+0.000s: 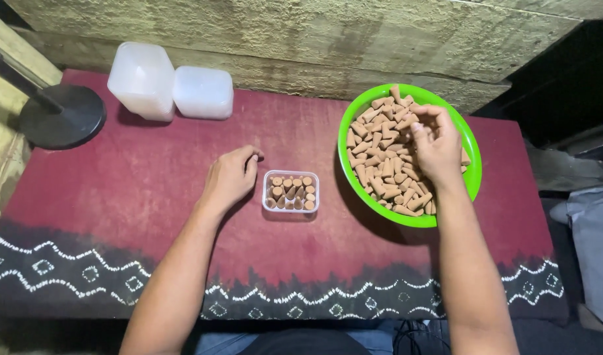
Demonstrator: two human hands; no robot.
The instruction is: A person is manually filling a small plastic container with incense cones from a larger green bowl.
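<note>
Red cloth with a dark, white-patterned border covers the tabletop (117,197) at the near edge. Just beyond it, the left hand (230,179) rests loosely curled on the cloth, holding nothing, just beside a small clear box (291,191) already nearly full of brown cones. To the right, the right hand (435,146) is down in the green bowl (473,177), fingers gathered around a few cones (380,171); plenty remain in it. Farther back, stacked clear containers (143,79) sit unfilled by the wall, near a black round stand base (61,115).
</note>
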